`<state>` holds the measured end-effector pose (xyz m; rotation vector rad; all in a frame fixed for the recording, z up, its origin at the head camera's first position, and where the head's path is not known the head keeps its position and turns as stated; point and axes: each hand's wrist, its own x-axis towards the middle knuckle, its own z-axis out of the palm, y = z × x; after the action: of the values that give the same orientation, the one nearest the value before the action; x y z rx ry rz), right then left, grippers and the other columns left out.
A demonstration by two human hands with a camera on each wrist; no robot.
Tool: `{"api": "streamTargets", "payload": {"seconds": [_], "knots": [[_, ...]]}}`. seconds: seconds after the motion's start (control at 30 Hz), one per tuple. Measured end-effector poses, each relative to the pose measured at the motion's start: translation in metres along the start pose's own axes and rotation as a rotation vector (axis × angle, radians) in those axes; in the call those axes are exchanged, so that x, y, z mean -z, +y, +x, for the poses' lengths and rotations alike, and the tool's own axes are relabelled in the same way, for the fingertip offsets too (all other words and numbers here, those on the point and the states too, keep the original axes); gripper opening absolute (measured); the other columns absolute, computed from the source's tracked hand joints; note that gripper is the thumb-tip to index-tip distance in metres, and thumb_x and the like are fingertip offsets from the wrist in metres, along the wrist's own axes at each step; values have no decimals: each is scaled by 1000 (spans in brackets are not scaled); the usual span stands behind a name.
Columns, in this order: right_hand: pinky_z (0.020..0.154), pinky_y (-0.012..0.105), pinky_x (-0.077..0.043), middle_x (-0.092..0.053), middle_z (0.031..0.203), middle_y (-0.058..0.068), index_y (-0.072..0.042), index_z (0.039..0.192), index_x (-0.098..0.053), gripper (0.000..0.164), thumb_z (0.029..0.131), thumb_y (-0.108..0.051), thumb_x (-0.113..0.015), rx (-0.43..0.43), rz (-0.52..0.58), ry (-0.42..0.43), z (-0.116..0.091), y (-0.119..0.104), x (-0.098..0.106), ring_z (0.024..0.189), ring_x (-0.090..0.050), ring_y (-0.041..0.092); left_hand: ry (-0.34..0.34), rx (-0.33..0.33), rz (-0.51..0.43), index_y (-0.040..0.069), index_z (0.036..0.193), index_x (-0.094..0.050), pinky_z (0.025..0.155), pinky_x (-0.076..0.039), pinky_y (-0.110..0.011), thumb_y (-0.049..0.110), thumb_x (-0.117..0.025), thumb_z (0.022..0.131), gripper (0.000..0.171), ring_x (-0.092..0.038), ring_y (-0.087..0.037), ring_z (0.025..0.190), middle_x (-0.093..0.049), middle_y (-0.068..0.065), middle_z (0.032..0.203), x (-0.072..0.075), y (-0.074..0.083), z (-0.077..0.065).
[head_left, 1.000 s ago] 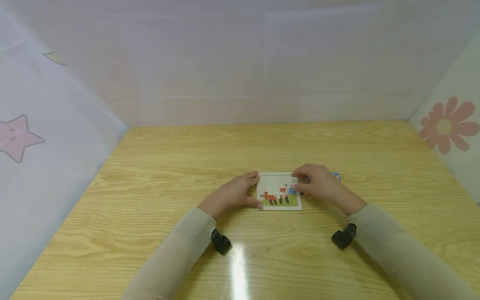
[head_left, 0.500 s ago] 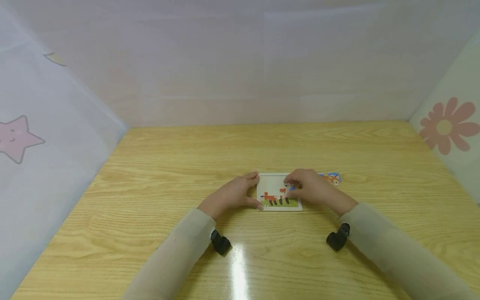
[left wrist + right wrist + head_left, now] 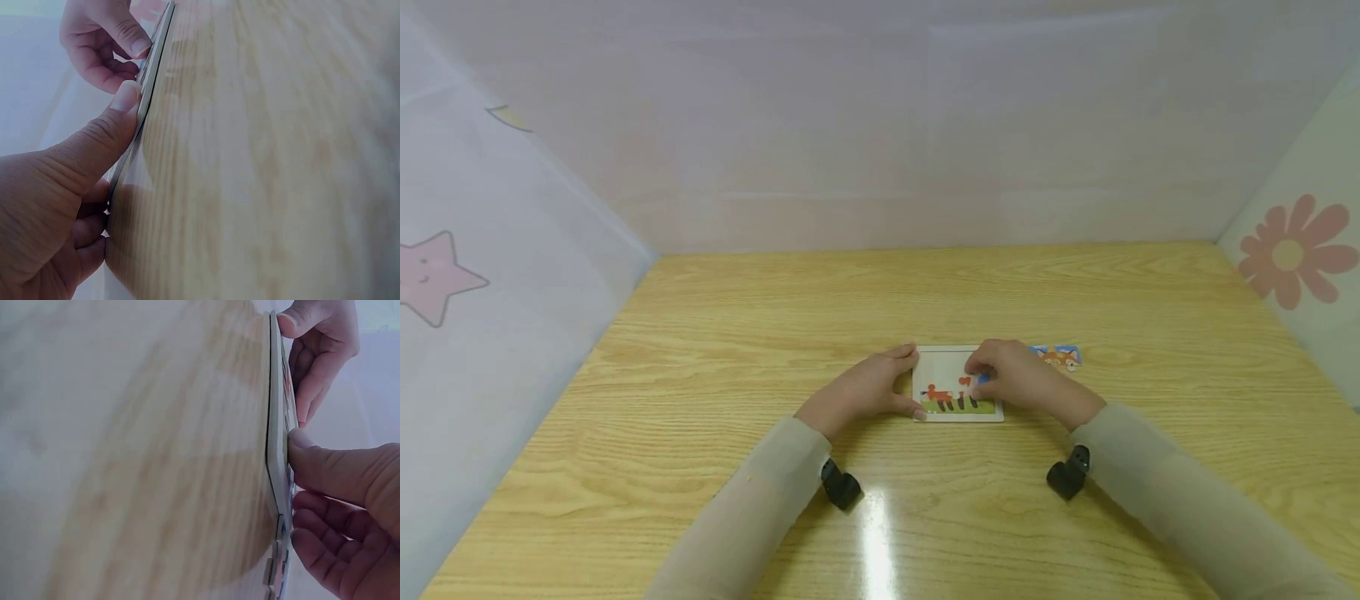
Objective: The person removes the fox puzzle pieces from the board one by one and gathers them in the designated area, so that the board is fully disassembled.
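A flat jigsaw puzzle tray [image 3: 958, 419] with a pale frame lies on the table in the head view. Assembled pieces along its lower part show red animal shapes with dark legs on green grass; the upper left is bare and cream. My left hand [image 3: 868, 386] grips the tray's left side, thumb at the near corner and fingertips at the far one. Over the tray's right half, my right hand [image 3: 1018, 375] pinches a puzzle piece [image 3: 984, 378] with blue on it, largely hidden by the fingers. In the right wrist view its thumb [image 3: 303, 440] is right at the tray's surface.
Several loose puzzle pieces [image 3: 1063, 357], blue and orange, lie just right of the tray, partly behind the right hand. The wooden table [image 3: 737, 317] meets pale cloth walls at the back and sides. Each wrist wears a small black camera [image 3: 841, 485].
My right hand has moved left and slightly nearer with the puzzle piece, onto the tray's right half, uncovering more of the loose pieces. My left hand has stayed put on the tray.
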<state>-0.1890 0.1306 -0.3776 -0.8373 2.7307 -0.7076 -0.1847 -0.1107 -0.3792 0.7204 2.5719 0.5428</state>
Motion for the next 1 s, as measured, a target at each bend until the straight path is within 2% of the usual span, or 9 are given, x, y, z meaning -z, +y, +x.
{"api": "streamTargets", "payload": {"seconds": [0.23, 0.67, 0.83, 1.0], "knots": [[80, 40, -48, -65, 94, 7, -3, 97, -67, 26, 76, -15, -77, -121, -5, -47, 5, -11, 3, 86, -57, 19, 6, 4, -10, 6, 146, -24, 113, -23, -35, 50, -71, 74, 97, -17, -22, 141, -14, -3, 155, -1, 0, 1], [67, 30, -43, -56, 82, 4, -6, 88, -60, 26, 73, -13, -79, -149, 84, -139, 16, -6, 7, 75, -49, 18, 10, 12, -2, 7, 146, -24, 112, -24, -35, 50, -71, 73, 98, -18, -22, 140, -15, -3, 155, 1, 0, -1], [61, 27, -39, -52, 81, 5, -7, 91, -57, 29, 73, -12, -79, -176, 105, -172, 20, -7, 10, 72, -46, 18, 1, 10, -7, 7, 147, -23, 112, -24, -34, 50, -70, 74, 97, -17, -21, 140, -13, -2, 155, 2, -1, -1], [58, 26, -38, -50, 80, 5, -7, 93, -56, 30, 73, -11, -79, -168, 116, -179, 20, -8, 11, 70, -45, 17, 12, 9, 11, 6, 146, -25, 112, -25, -35, 50, -71, 73, 97, -20, -22, 140, -16, -3, 155, 2, -1, -2]]}}
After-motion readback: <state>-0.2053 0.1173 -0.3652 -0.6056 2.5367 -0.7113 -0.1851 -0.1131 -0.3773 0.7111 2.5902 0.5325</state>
